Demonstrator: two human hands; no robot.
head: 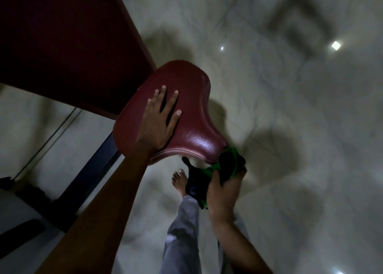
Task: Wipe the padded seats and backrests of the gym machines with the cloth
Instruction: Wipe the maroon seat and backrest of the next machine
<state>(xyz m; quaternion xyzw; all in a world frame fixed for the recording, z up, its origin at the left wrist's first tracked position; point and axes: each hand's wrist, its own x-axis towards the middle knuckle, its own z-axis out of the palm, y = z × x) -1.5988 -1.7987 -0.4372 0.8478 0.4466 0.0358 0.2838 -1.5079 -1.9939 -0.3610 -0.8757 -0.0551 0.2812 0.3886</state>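
Nearest you, your right hand point(222, 191) is gripping the bunched cloth point(217, 170) with curled fingers at the seat's point(186, 108) narrow tip while your left hand point(159, 118) is pressing flat, fingers spread, so the seat is mid-wipe, the backrest point(62, 35) beyond seemingly awaiting; no containers showing.

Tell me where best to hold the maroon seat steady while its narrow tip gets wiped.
Probably the wide rear of the seat, from above: it is broad and flattish, so the left hand lies there, away from the tip where the right hand grips the cloth.
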